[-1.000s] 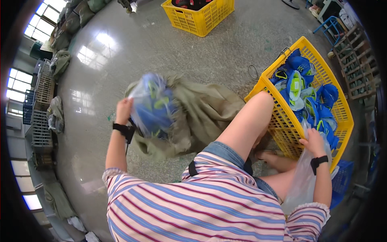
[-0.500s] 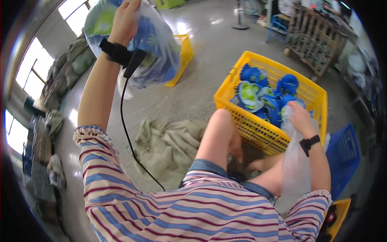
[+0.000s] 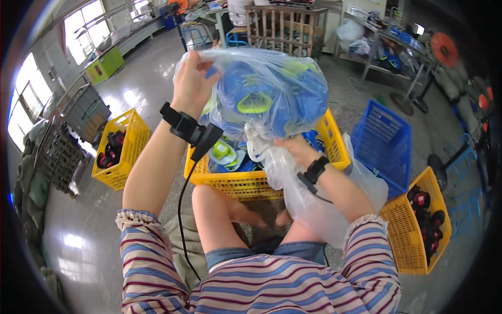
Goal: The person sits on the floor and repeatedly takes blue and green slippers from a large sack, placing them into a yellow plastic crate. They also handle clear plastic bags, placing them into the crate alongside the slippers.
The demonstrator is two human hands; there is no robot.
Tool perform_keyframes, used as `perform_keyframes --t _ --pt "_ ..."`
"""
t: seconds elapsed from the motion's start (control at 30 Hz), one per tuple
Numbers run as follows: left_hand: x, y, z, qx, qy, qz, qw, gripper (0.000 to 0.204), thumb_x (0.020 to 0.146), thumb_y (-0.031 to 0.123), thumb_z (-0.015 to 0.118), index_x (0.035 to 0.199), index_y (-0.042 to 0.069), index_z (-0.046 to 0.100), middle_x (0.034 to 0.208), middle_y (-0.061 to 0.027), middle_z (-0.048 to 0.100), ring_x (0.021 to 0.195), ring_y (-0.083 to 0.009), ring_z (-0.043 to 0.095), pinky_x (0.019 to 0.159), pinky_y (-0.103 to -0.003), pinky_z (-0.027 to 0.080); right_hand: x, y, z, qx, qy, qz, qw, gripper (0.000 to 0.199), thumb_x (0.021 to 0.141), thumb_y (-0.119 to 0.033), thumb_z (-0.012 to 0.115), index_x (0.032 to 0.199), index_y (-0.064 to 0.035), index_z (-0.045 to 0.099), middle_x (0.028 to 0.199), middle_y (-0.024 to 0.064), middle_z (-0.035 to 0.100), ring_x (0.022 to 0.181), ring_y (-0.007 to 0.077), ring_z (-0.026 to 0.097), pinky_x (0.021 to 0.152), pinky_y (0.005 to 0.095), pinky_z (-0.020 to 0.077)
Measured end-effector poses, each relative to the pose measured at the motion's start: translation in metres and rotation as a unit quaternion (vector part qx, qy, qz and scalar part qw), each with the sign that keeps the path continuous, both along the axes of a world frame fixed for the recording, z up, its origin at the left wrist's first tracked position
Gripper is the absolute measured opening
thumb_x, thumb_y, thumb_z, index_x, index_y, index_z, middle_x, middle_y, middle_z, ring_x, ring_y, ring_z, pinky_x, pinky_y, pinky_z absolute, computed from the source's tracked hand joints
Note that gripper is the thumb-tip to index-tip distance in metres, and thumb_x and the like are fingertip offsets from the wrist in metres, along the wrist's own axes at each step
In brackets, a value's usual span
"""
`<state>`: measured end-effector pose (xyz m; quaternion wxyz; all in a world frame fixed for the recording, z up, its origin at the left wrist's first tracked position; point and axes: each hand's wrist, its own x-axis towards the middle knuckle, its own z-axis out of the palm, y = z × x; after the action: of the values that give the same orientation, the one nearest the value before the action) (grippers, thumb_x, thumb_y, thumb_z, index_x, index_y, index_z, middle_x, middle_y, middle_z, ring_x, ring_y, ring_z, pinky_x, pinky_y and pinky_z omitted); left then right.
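Observation:
A translucent plastic bag [image 3: 282, 94] filled with blue and lime-green pieces is held up over the yellow crate [image 3: 225, 183] in front of me. My left hand [image 3: 192, 86] grips the bag's film at its upper left, fingers bent and thumb pointing right. Below the bag's bulge, my right hand [image 3: 298, 148] is closed on plastic film, beside a white twisted knot [image 3: 254, 142]. Loose clear plastic [image 3: 314, 196] hangs from that hand down over my right thigh. Similar blue and green cup-shaped pieces [image 3: 224, 153] lie in the crate, partly hidden by the bag.
Yellow crates of dark red-and-black items stand at left [image 3: 132, 141] and right [image 3: 402, 230]. A blue crate [image 3: 381, 144] is at the right. Olive cloth [image 3: 180, 235] lies under my left leg. Farther off are a wooden slatted cart [image 3: 285, 29], a fan [image 3: 443, 49] and a green box [image 3: 104, 65].
The filled bag has come from the upper left to over the yellow crate. My right hand has risen out of the crate to the bag's underside. The view has turned left.

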<state>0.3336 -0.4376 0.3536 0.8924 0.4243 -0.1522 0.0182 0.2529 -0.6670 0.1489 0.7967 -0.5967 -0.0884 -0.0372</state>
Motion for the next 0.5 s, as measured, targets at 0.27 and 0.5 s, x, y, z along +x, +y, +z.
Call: perform_keyframes --t 0.27,0.5 --pt "0.033 0.018 -0.155 0.361 -0.010 -0.014 0.932 0.029 0.083 0.014 0.055 0.106 -0.002 0.048 0.110 -0.0156 0.052 0.101 -0.0253 0.051 0.084 -0.034 0.044 -0.029 -0.037 0.041 0.036 0.135 -0.011 0.990 0.026 0.085 -0.015 0.060 0.104 0.0028 0.056 0.095 0.0104 0.062 0.083 0.0165 0.061 0.073 0.0327 0.0505" --pt "-0.039 -0.036 -0.183 0.679 -0.361 0.129 0.625 0.084 0.061 0.028 0.072 0.131 0.002 0.033 0.140 -0.0194 0.022 0.132 -0.0378 0.018 0.101 -0.057 0.021 0.002 -0.040 -0.014 -0.164 0.036 -0.027 0.985 0.031 0.084 -0.023 0.063 0.100 0.0024 0.056 0.090 0.0057 0.061 0.083 0.0145 0.058 0.074 0.0288 0.0450"
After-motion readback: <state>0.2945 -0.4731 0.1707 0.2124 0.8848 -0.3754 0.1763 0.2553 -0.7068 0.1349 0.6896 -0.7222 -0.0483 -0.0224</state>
